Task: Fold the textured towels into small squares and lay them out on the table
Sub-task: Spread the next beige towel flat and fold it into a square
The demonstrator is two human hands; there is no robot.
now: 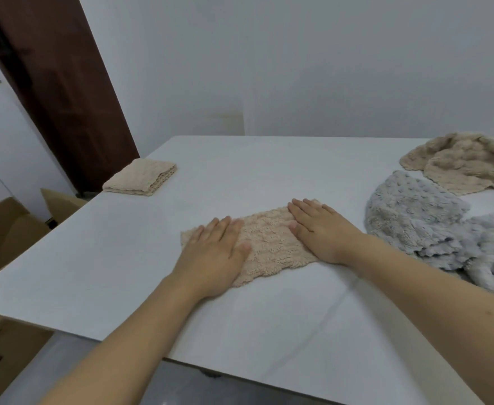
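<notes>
A beige textured towel [269, 241], folded into a long strip, lies in the middle of the white table [123, 252]. My left hand [213, 258] presses flat on its left end, fingers straight. My right hand [321, 229] presses flat on its right end, fingers straight too. A beige towel folded into a small square [142, 177] sits at the table's far left corner. An unfolded beige towel [464, 163] lies at the far right. In front of it lie rumpled grey towels [432, 226].
Open cardboard boxes [3, 229] stand on the floor left of the table. A dark brown door [62, 89] stands behind the far left corner, and a pale wall [298, 68] runs behind the table. The table's near edge runs diagonally under my forearms.
</notes>
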